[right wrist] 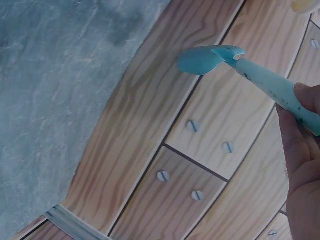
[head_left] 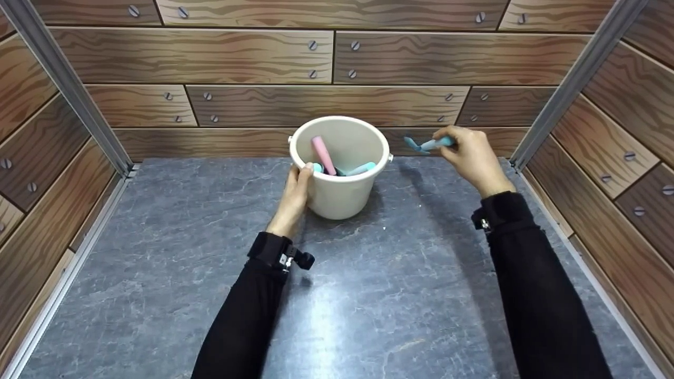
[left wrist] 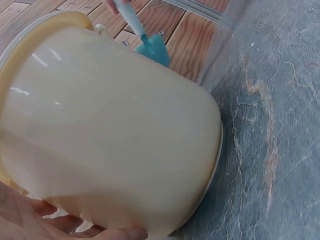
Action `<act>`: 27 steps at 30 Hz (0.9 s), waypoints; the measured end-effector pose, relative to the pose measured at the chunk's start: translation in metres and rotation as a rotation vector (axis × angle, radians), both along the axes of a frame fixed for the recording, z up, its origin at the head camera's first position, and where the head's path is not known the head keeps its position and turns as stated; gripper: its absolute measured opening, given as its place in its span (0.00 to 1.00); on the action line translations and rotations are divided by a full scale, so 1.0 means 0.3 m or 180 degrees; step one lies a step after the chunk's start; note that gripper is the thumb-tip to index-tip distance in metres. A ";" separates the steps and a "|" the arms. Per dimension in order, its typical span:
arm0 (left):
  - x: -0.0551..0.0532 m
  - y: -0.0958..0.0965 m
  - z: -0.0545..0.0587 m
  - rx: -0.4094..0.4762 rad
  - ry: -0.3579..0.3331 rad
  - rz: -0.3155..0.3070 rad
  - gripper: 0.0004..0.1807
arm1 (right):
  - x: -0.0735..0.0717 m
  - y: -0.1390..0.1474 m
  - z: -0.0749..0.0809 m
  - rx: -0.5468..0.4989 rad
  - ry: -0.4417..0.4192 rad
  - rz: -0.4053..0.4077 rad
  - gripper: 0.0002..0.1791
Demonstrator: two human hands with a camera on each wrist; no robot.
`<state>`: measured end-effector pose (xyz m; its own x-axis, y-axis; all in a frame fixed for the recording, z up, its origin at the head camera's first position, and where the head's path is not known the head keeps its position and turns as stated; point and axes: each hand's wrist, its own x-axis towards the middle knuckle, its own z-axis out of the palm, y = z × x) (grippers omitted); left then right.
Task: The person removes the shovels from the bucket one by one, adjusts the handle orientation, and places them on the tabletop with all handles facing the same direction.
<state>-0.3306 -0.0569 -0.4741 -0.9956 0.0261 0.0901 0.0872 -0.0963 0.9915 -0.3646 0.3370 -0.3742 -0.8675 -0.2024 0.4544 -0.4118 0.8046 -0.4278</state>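
A cream bucket (head_left: 342,197) stands on the grey marbled tabletop, its mouth toward the head camera. My left hand (head_left: 294,197) holds its left side, thumb at the rim and fingers along the outer wall; in the left wrist view those fingers (left wrist: 70,225) lie against the plastic. Inside the bucket are a pink handle (head_left: 323,153) and light-blue handles (head_left: 362,168), their lower ends hidden. Right of the bucket, above the table, my right hand (head_left: 470,155) pinches a small trowel (head_left: 433,143) by its pale blue handle. Its teal blade (right wrist: 200,61) points toward the bucket.
Wood-patterned panels with printed screws form the back wall (head_left: 263,58) and both side walls. Metal corner posts (head_left: 574,73) stand at the back corners. The grey tabletop (head_left: 174,263) stretches in front of the bucket and to both sides.
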 end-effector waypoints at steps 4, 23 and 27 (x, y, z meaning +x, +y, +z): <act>0.002 -0.001 0.000 0.0029 0.0023 -0.0021 0.47 | -0.007 0.018 -0.023 0.0000 -0.0029 -0.0012 0.12; 0.008 -0.005 0.002 -0.0010 0.0031 -0.0048 0.51 | -0.028 0.091 -0.106 0.0046 -0.0128 -0.0058 0.11; 0.007 -0.006 -0.001 -0.0009 0.0021 -0.0048 0.51 | -0.030 0.104 -0.120 0.0081 -0.0146 -0.0074 0.11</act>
